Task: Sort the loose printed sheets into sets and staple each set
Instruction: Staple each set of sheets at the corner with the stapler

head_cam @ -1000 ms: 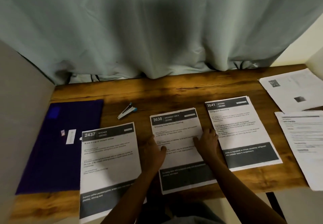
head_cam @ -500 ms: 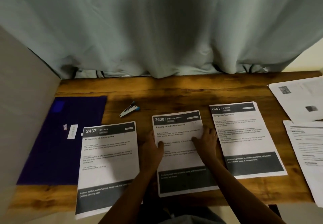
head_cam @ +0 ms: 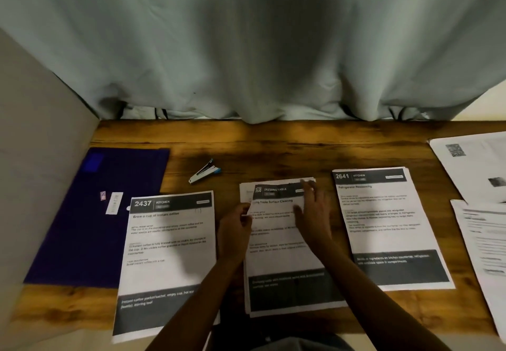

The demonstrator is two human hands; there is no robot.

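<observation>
Moved: both hands have slid up the middle set (head_cam: 284, 263) toward its top edge, and its top left corner, flat 0.5 s ago, now stands curled up.
Left hand (head_cam: 235, 230): grip clamped on the set's left edge, thumb and fingers pinching the lifted paper.
Right hand (head_cam: 312, 213): grip apart, straight fingers lying flat on the top sheet near its top right corner.
Middle set: headed 3638, it lies on the desk between set 2437 (head_cam: 169, 241) and set 2641 (head_cam: 383, 227); its sheets are fanned out of line at the bottom and left edges.
Stapler (head_cam: 204, 171): lies untouched just beyond the gap between set 2437 and the middle set.
Doing it well: this looks like squaring the sheets; the edges should be brought flush and the curled corner flattened before stapling, or the staple may miss a lower sheet.
Desk (head_cam: 273, 145): brown wood, carrying a purple folder (head_cam: 90, 213) at the left and more loose sheets (head_cam: 479, 164) at the right.
Room: pale curtain (head_cam: 246, 49) behind, plain panel (head_cam: 41, 131) at the left, dim light.
</observation>
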